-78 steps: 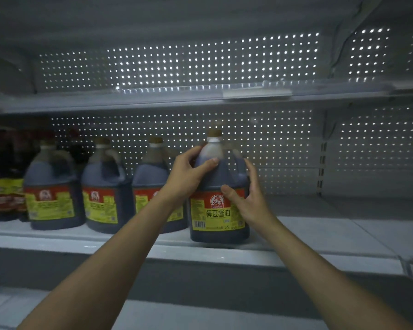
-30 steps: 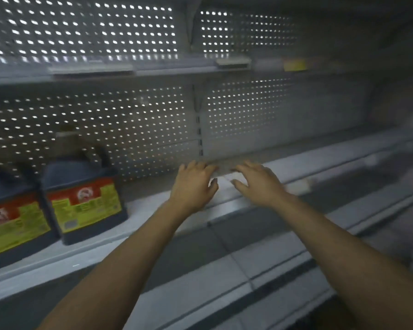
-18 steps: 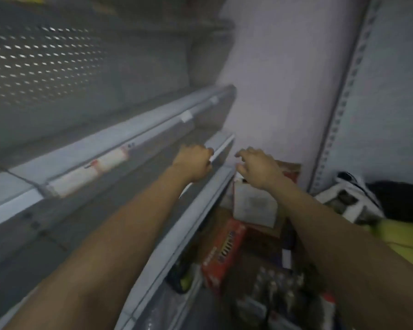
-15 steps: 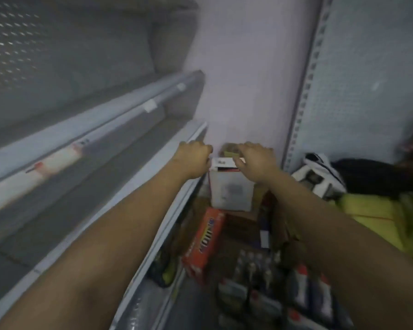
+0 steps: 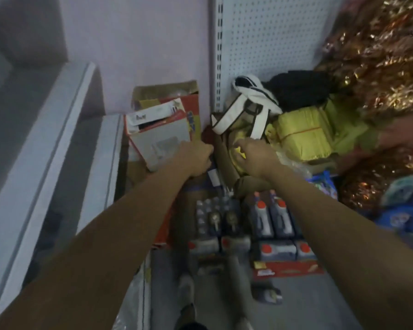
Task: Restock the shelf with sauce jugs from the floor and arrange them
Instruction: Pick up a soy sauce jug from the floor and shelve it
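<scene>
The single head-worn camera looked steeply down from standing height onto the floor (image 5: pixel 320 306) at an aisle's end. It faced the corner where the shelf (image 5: pixel 45 144) met the wall (image 5: pixel 141 44), both forearms reaching forward through its middle.
</scene>
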Available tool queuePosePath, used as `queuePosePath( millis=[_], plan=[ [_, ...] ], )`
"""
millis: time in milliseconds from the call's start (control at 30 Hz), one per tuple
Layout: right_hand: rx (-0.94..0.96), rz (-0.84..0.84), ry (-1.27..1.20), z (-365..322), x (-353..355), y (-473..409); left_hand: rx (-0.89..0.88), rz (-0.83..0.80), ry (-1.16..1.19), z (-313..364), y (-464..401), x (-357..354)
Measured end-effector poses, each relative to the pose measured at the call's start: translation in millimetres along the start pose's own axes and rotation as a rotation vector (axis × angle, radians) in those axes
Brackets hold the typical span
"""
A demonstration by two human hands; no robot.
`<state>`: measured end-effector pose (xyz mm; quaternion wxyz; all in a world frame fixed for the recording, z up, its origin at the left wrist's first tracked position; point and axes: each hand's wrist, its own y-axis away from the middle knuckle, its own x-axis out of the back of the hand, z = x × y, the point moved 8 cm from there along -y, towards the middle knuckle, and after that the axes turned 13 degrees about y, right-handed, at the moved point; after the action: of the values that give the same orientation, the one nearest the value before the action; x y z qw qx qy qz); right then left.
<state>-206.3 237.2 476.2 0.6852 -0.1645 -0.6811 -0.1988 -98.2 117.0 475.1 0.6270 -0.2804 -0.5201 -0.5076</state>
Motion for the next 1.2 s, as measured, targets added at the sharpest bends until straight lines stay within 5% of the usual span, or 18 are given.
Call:
queuePosePath(
  millis=[300, 733, 1067, 1200],
  plan=[
    [-0.135, -0.318, -0.062, -30, -220, -31, -0.097, -0.360, -0.007, -98, -69, -190],
    [-0.468, -0.602, -0.355, -73, -564, 54, -0.152, -0.596, 0.003, -156, -110, -508],
    [-0.615, -0.485, -0.365, -83, -622, 32, -0.302, -0.720, 0.315, -172, -151, -577],
    [-0.593, -0.409, -0.364, -86, -606, 23, -0.275, -0.619, 0.373, -188, -139, -569]
  ],
)
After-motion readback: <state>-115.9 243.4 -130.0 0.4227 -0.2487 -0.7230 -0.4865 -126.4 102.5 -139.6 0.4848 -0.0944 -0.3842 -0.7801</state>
